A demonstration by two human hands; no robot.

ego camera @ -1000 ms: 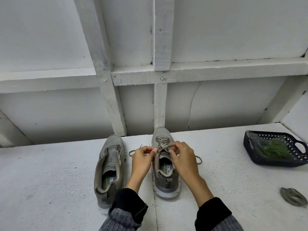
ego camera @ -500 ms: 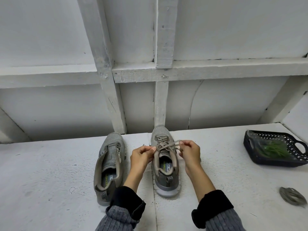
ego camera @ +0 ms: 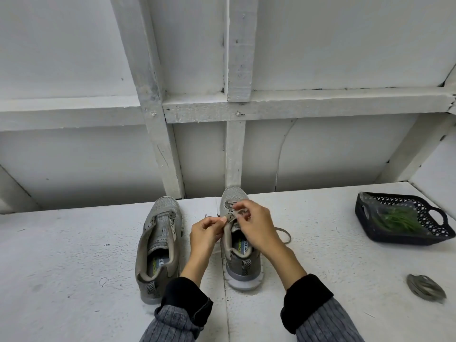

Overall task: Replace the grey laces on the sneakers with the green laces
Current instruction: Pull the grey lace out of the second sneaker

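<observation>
While both hands work, the right sneaker [ego camera: 240, 253] stands on the white table [ego camera: 74, 255].
Left hand [ego camera: 207, 230] and right hand [ego camera: 257, 225] each pinch its grey lace [ego camera: 233, 216]; green laces [ego camera: 397, 219] lie in the black basket [ego camera: 365, 218].

2 sneakers [ego camera: 160, 245] side by side; basket [ego camera: 365, 228] far right, coiled lace [ego camera: 425, 288] before it.

The place looks like a plain shed or workshop corner rather than a furnished room. A rough white-painted bench [ego camera: 74, 255] stands against a wall of white boards [ego camera: 345, 45] braced by exposed, chipped timber battens [ego camera: 238, 45] with visible nail heads.
</observation>
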